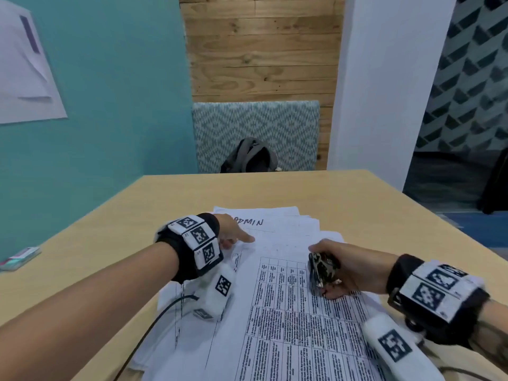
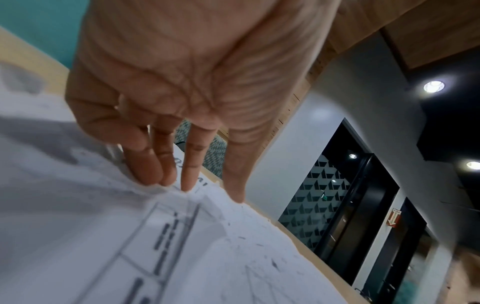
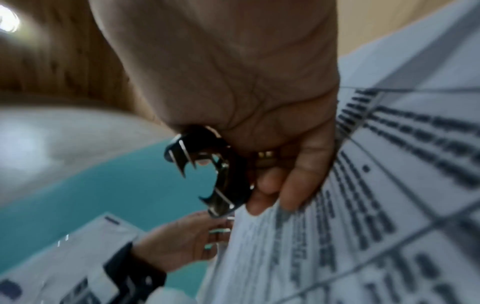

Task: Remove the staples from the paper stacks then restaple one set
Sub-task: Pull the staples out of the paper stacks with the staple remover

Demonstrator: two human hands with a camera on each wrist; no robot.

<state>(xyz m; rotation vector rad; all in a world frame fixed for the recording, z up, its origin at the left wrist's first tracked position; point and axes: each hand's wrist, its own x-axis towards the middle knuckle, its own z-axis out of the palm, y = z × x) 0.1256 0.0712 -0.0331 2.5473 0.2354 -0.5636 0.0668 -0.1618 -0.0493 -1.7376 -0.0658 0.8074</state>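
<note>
Your left hand [image 1: 233,235] is flat-ish on the paper stacks [image 1: 288,312], fingers [image 2: 189,164] straight and fanned, tips touching the top sheet near its far-left corner, just below the handwritten "ADMIN" sheet [image 1: 255,220] that pokes out at the far end. Nothing gripped there, hand relaxed. Your right hand [image 1: 349,270] is curled round the staple remover [image 1: 323,269]: dark patterned grip, metal claws [image 3: 205,168] apart, pointing left toward your left hand. In the right wrist view the claws are in the air, not biting paper; your lower fingers [image 3: 285,185] brush the printed sheet edge. The hand sits at the right side of the top sheet, heel resting on the printed table text. Stacks lie in a loose fan at the middle of the worktop [image 1: 343,193], near you, top sheet a printed grid form angled slightly, several sheets offset underneath at the far and left edges. Can't tell from any view where a staple sits or whether one is left in the corner; too blurred. Small teal and white item [image 1: 19,258] at the far-left worktop edge, well apart from the paper; can't tell what it is. Dark backpack [image 1: 248,156] on the patterned seat [image 1: 255,122] beyond the far edge. Cable [image 1: 154,325] from your left wrist rig trails over the near-left sheets
</note>
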